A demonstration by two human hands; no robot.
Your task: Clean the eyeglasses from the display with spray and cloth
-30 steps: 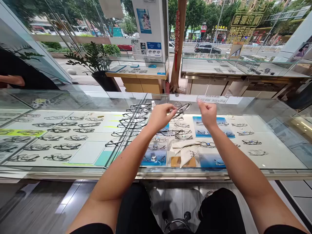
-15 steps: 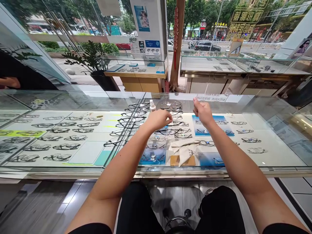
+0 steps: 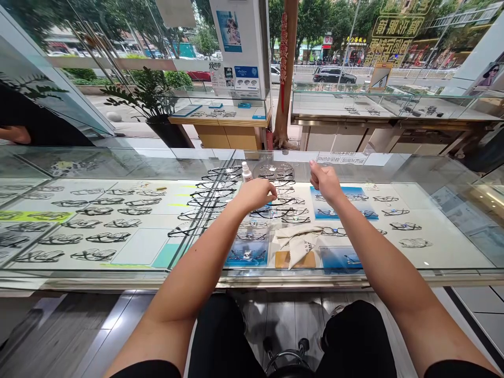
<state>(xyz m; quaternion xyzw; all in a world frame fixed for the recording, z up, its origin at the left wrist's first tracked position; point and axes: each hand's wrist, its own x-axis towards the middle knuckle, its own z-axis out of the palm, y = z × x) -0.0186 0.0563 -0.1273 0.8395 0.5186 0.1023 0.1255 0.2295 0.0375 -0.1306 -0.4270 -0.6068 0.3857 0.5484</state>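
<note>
My left hand [image 3: 257, 196] hovers over the middle of the glass counter, palm down. Its fingers are bent in toward the thumb, and the inside of the grip is hidden. Near it are a small white spray bottle [image 3: 247, 171], a column of eyeglasses [image 3: 214, 193] on the glass, and a round tray of glasses [image 3: 274, 169]. To the right, my right hand [image 3: 327, 183] is closed in a fist with the thumb raised; nothing shows in it. Below that hand lies a blue display mat [image 3: 320, 210] with glasses. A beige cleaning cloth [image 3: 301, 244] rests nearer to me.
The glass display counter [image 3: 452, 260] spans the view, with rows of glasses [image 3: 108, 237] inside at left. More showcases [image 3: 331, 113] stand by the window, beside a potted plant [image 3: 159, 118]. At the far left a person's hand [image 3: 18, 134] and dark clothing show.
My right hand has shifted very slightly left and down. My left hand and the things on the counter stay nearly the same.
</note>
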